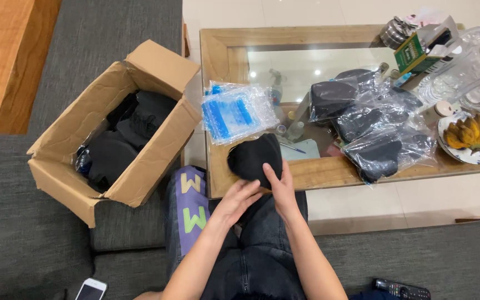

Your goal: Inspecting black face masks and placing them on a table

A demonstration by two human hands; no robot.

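Grey sofa [23, 233] fills the near field; the person sits on it, legs in dark jeans, facing a low wooden table [218, 55] with a glass top. A white phone [90, 290] lies on the cushion at lower left and a remote control [402, 290] at lower right.

Left hand [239, 201]: fingers spread, palm up, touching the underside of a black cap [255, 158]. Right hand [280, 189]: fingers closed on the cap's lower edge, thumb on top. The cap sits at the table's near edge, above the knees.

Left of the knees, an open cardboard box [140, 183] rests on the sofa with black items inside. On the table: a stack of clear bags with blue print [234, 111] just behind the cap; bagged black caps [373, 128] piled to the right; a plate of bananas [466, 136] beyond; clear plastic jars [473, 61] at the far corner.
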